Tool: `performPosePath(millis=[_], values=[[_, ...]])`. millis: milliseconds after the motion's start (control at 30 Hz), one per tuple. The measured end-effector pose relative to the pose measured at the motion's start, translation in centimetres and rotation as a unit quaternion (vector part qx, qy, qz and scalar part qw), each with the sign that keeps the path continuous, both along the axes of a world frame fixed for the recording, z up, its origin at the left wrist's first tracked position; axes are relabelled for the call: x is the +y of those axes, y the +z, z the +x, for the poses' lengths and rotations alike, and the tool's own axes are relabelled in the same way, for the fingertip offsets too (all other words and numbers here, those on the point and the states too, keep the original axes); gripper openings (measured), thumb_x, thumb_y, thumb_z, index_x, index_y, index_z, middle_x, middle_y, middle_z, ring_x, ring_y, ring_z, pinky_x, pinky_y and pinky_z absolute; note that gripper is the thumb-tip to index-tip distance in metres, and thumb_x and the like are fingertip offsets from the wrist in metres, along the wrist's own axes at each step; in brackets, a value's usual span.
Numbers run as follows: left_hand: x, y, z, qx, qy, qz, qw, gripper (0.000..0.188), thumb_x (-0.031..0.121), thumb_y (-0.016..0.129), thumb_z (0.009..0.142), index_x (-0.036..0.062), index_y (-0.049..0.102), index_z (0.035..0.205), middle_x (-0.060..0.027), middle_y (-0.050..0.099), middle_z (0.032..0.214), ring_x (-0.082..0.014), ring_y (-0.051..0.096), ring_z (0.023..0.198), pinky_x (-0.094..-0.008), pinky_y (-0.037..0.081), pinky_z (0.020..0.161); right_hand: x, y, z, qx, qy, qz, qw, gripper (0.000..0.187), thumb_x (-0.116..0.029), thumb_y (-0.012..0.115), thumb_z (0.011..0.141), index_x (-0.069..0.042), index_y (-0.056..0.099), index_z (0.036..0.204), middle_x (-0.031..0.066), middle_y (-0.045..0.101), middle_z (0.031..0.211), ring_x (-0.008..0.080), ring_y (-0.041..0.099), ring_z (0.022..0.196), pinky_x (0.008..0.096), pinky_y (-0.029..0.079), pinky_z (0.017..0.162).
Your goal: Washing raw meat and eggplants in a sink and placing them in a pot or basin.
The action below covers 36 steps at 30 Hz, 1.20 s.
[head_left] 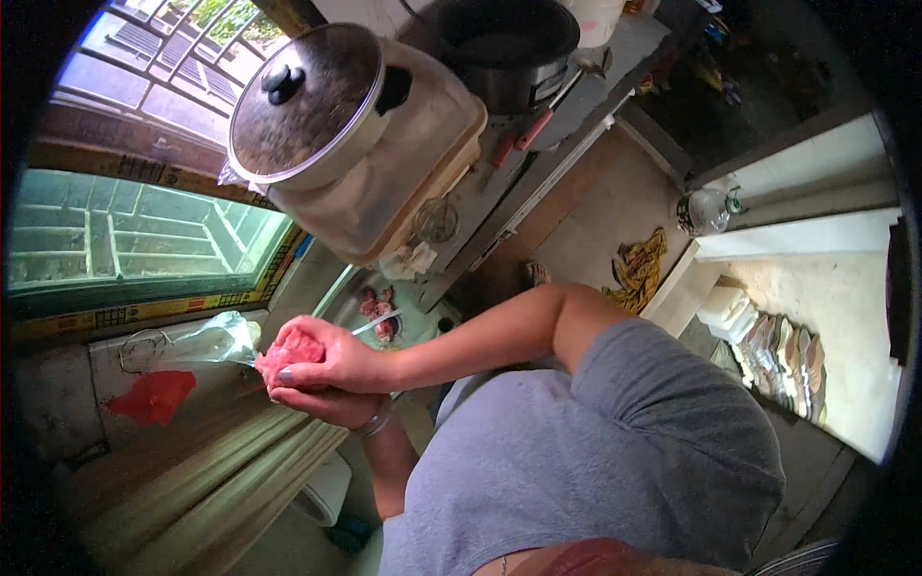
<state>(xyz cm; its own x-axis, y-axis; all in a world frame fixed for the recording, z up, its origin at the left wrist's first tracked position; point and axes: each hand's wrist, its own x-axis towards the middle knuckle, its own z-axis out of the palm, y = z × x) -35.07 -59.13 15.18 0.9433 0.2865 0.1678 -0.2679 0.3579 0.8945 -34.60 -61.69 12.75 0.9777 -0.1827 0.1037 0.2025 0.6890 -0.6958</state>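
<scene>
Pink-red, raw-looking meat (296, 350) sits between the right hand (348, 356) above and the left hand (338, 405) below, beside a clear plastic bag (221, 338). On my feed, the grip is closed around it — I judge it soft, slippery and fairly light, so I'd cup it from beneath — broad palms, no pinching.

A pot (312, 115) stands on a box (389, 192) at upper left, a cooker (514, 91) to its right, with meat (291, 351) in the hands (338, 355) left of centre and shoes (786, 360) at right.
</scene>
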Motion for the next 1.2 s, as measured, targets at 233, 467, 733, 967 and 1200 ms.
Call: performPosePath(millis=[233, 467, 733, 967, 1200], values=[[-19.8, 2.9, -2.5, -0.228, -0.122, 0.302, 0.917, 0.032, 0.026, 0.037, 0.095, 0.0008, 0.052, 0.109, -0.0123, 0.05, 0.114, -0.0258, 0.045, 0.111, -0.0405, 0.032, 0.098, -22.0, 3.2, -5.0, 0.034, -0.2, -0.089, 0.975, 0.039, -0.024, 0.061, 0.085, -0.009, 0.044, 0.117, 0.0053, 0.054, 0.106, 0.012, 0.052, 0.096, 0.0278, 0.045, 0.084], [-42.1, -0.4, 6.6, -0.106, -0.392, 0.106, 0.908, 0.043, 0.036, 0.058, 0.086, 0.0019, 0.051, 0.11, -0.0111, 0.056, 0.105, -0.0245, 0.054, 0.097, -0.0357, 0.04, 0.089, -44.1, 0.5, 1.7, 0.019, -0.314, 0.039, 0.948, 0.027, -0.021, 0.062, 0.084, -0.006, 0.049, 0.102, 0.0041, 0.056, 0.088, 0.0143, 0.054, 0.08, 0.0297, 0.048, 0.069], [-53.3, -16.4, 19.1, 0.043, -0.427, 0.353, 0.832, 0.043, 0.042, 0.054, 0.086, 0.0092, 0.053, 0.114, -0.0113, 0.058, 0.108, -0.029, 0.055, 0.099, -0.0488, 0.045, 0.082, -55.4, -9.6, 6.3, 0.199, -0.27, -0.109, 0.936, 0.022, -0.026, 0.065, 0.081, -0.005, 0.057, 0.079, 0.0042, 0.06, 0.072, 0.0163, 0.057, 0.06, 0.0322, 0.045, 0.049], [-54.0, -12.7, 16.3, -0.053, -0.307, 0.757, 0.574, 0.029, 0.022, 0.042, 0.091, 0.0043, 0.058, 0.107, -0.0172, 0.059, 0.11, -0.0332, 0.059, 0.098, -0.0448, 0.05, 0.08, -61.1, -11.5, 5.3, 0.327, -0.341, -0.588, 0.657, 0.037, -0.034, 0.066, 0.077, -0.002, 0.062, 0.096, 0.0136, 0.066, 0.089, 0.0261, 0.064, 0.084, 0.0352, 0.049, 0.075], [-49.6, -2.5, 10.4, -0.15, -0.212, 0.483, 0.836, 0.029, 0.02, 0.045, 0.088, 0.001, 0.056, 0.108, -0.0229, 0.058, 0.109, -0.037, 0.055, 0.102, -0.0413, 0.045, 0.086, -68.9, -10.0, 3.6, 0.091, -0.392, -0.864, 0.303, 0.029, -0.013, 0.051, 0.079, -0.006, 0.06, 0.106, 0.0158, 0.062, 0.094, 0.0338, 0.055, 0.097, 0.0424, 0.044, 0.085]])
